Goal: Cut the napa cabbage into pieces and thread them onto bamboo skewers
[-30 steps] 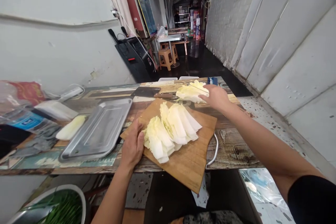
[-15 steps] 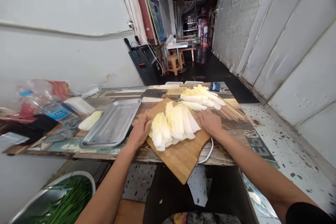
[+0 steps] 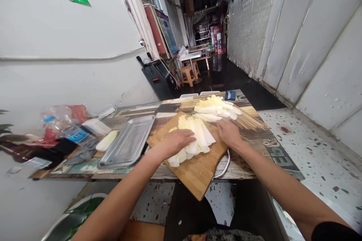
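- Left hand (image 3: 178, 142) lay over the left part of a row of napa cabbage leaves (image 3: 201, 135), fingers together and pointing right; whether it gripped them, I could not tell.
- Right hand (image 3: 229, 133) rested at the right edge of the wooden cutting board (image 3: 198, 177), its fingertips partly hidden, so its grip could not be told.
- Low at the near left, a metal basin (image 3: 60, 226) held greens, partly covered by the left forearm.
- Those leaves sat on the board, whose near corner jutted past the table (image 3: 240, 167); a metal handle (image 3: 226, 167) curved from its right side.
- Left of the board was a metal tray (image 3: 127, 145), with a pale cabbage piece (image 3: 106, 141) just beside it and a plastic bottle (image 3: 75, 133) farther left.
- Beyond the board lay more cabbage leaves (image 3: 216, 107), with bamboo skewers (image 3: 251, 118) on their right and a small blue box (image 3: 230, 95) behind.
- Farther off stood brown plastic stools (image 3: 187, 76) by a small table (image 3: 190, 56).
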{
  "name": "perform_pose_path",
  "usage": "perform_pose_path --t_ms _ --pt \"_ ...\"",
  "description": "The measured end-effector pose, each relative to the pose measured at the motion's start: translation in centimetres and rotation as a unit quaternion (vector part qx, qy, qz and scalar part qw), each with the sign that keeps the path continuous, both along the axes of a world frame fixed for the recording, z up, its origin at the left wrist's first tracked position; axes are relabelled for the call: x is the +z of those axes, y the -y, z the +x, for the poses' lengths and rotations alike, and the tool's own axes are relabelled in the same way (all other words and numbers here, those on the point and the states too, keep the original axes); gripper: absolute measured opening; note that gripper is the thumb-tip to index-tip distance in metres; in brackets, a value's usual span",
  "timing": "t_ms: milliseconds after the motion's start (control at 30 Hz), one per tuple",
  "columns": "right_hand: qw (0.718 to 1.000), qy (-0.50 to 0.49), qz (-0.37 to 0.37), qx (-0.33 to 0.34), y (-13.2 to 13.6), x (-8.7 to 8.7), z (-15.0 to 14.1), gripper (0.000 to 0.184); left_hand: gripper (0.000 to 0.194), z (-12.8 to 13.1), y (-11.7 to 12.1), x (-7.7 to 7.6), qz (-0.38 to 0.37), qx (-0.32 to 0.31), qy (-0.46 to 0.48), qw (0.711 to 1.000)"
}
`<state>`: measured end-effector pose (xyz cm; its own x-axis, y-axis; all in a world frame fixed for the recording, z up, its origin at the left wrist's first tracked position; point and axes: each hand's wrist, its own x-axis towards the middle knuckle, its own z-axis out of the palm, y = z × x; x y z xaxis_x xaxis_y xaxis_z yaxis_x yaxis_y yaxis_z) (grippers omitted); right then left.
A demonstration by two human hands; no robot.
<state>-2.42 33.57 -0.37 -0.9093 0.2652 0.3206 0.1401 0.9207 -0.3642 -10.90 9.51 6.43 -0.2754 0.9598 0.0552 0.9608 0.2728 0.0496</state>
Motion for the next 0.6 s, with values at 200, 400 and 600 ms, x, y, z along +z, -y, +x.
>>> perform_pose_path --t_ms 200,400,600 --pt "0.999 -0.022 -0.022 0.001 0.2 0.0 0.2 0.040 0.039 -0.1 -1.2 1.3 -0.111 -0.057 -0.034 0.992" --pt "0.999 -0.023 -0.027 -0.002 0.2 0.0 0.2 0.037 0.044 -0.5 -1.3 1.3 -0.113 -0.076 -0.031 0.990" --pt "1.000 0.002 -0.023 0.011 0.1 0.1 0.3 0.038 0.041 -0.6 -1.9 1.5 -0.116 -0.086 -0.028 0.989"
